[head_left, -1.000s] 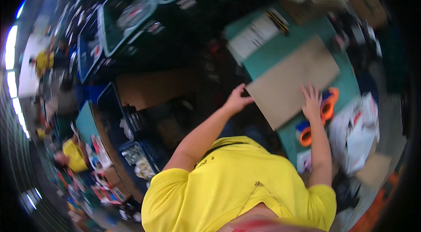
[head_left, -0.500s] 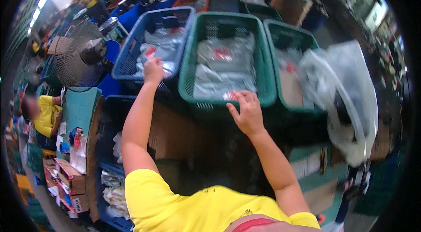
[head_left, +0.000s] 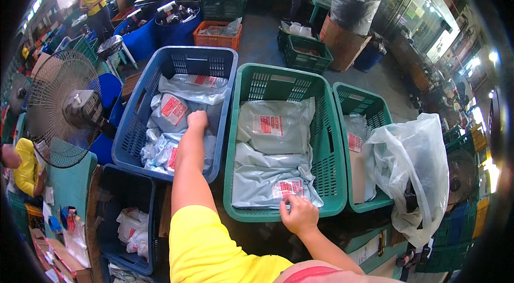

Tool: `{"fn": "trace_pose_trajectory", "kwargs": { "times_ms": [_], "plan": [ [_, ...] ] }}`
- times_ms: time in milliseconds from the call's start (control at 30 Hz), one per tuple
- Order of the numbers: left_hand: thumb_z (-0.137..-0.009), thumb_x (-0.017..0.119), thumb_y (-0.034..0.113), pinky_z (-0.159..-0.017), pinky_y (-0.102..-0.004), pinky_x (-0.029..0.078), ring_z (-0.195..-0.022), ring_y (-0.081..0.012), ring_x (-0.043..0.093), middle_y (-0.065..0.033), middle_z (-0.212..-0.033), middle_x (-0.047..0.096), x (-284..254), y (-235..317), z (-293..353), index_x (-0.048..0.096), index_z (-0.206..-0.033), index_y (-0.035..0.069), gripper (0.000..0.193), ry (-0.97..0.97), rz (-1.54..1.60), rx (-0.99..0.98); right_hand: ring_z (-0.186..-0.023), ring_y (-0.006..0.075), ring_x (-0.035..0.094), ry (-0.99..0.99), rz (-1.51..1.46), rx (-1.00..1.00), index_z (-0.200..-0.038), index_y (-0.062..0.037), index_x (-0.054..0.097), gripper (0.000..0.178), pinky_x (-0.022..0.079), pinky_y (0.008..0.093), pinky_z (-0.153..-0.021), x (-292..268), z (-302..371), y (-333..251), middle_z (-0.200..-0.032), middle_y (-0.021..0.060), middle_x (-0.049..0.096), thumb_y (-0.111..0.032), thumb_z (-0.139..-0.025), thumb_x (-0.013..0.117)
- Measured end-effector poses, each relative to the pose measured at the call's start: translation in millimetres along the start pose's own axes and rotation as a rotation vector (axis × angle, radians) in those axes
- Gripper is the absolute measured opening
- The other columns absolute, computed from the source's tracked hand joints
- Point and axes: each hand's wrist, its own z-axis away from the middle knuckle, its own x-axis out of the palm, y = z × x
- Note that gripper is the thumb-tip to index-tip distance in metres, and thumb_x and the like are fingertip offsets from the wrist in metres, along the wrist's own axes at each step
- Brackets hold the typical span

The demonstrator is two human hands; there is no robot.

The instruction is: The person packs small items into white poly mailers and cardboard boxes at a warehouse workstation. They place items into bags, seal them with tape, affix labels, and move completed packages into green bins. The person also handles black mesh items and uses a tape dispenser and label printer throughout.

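My left hand [head_left: 198,121] reaches into a blue plastic basket [head_left: 120,133]. Its fingers are closed above the grey plastic mailers; what they hold, if anything, is hidden. One mailer with a red-and-white label [head_left: 172,109] lies just left of this hand, and another mailer [head_left: 194,89] lies beyond it. Over the near rim of a green basket [head_left: 336,176], my right hand [head_left: 300,214] has its fingers bent and its thumb apart. The fingertips are at the label of the near grey mailer [head_left: 262,171]. A second mailer [head_left: 276,141] lies flat behind that one.
To the right stands another green basket [head_left: 369,205], with a clear plastic bag [head_left: 415,160] over its side. A fan [head_left: 67,106] and a blue crate [head_left: 126,261] are at left. Behind are an orange crate [head_left: 217,40] and a large stuffed bag [head_left: 354,5]. Other people work farther off.
The view has shifted, so the baskets sit lower in the picture. My left hand stays closed in the blue basket. My right hand's fingers have bent more at the near mailer.
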Motion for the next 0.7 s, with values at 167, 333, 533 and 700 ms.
{"fn": "trace_pose_trajectory", "kwargs": {
  "times_ms": [167, 333, 533, 700],
  "plan": [
    [-0.087, 0.064, 0.029, -0.091, -0.0451, 0.053, -0.107, -0.0319, 0.067, -0.0197, -0.115, 0.068, -40, -36, 52, 0.071, -0.107, 0.007, 0.031, 0.129, 0.113, -0.105, -0.071, 0.0334, 0.065, 0.05, 0.0, -0.028, -0.078, -0.0093, 0.063, 0.028, 0.052, 0.0469, -0.061, -3, 7, -1, -0.075, 0.012, 0.066, -0.037, -0.083, 0.062],
    [-0.091, 0.061, 0.04, -0.09, -0.0485, 0.05, -0.106, -0.0377, 0.063, -0.0187, -0.116, 0.066, -148, -73, 152, 0.069, -0.106, 0.008, 0.037, 0.585, 0.321, -0.166, -0.076, 0.0347, 0.066, 0.079, -0.039, -0.039, -0.078, -0.0082, 0.063, 0.032, 0.052, 0.0487, -0.067, 14, 11, 12, -0.077, 0.0144, 0.066, -0.039, -0.085, 0.061],
    [-0.093, 0.064, 0.03, -0.058, -0.0454, 0.045, -0.069, -0.0387, 0.063, -0.0223, -0.073, 0.062, -264, -3, 292, 0.059, -0.075, 0.002, 0.034, 1.087, 0.427, 0.466, -0.111, 0.0339, 0.056, 0.086, -0.292, -0.065, -0.123, -0.0068, 0.057, 0.059, 0.042, 0.0466, -0.096, -27, 18, -7, -0.115, 0.0164, 0.062, -0.049, -0.082, 0.069],
    [-0.098, 0.059, 0.008, -0.072, -0.0297, 0.053, -0.083, -0.0177, 0.066, -0.0149, -0.095, 0.069, -251, 81, 430, 0.065, -0.101, -0.006, 0.015, 0.809, 0.883, 0.927, -0.139, 0.031, 0.035, 0.318, -1.253, -0.432, -0.152, -0.0025, 0.02, 0.122, 0.03, 0.0404, -0.113, -113, 47, -84, -0.152, 0.0213, 0.033, -0.035, -0.06, 0.094]
  ]
}}
